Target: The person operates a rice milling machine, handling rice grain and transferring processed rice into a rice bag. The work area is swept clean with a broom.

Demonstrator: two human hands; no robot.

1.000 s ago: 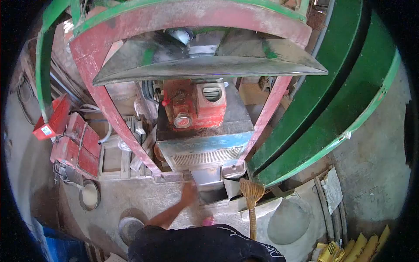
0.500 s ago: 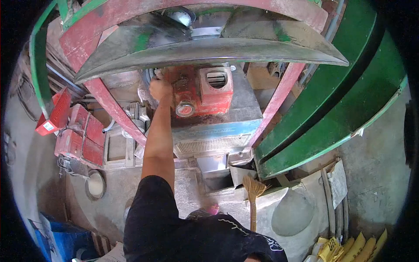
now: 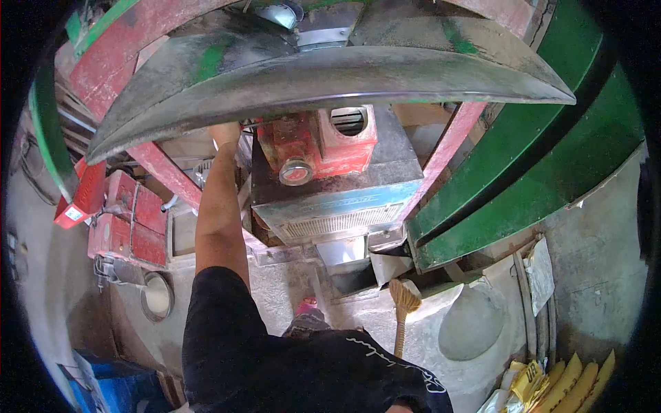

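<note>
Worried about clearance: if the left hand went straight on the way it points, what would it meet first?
Probably the underside of the grey hopper rim, which hides the fingertips of the left hand; depth is unclear.

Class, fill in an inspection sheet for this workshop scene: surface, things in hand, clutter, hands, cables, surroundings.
Surface: dusty concrete floor.
Job's things: red engine on a grey machine body, under a grey hopper.
Clutter: broom, red boxes, round tin, yellow bags.
Hands: left hand raised at the engine's side, partly hidden by the hopper rim; right hand not in view.
Cables: pale hose by the boxes.
Surroundings: green frame, red bars.
</note>
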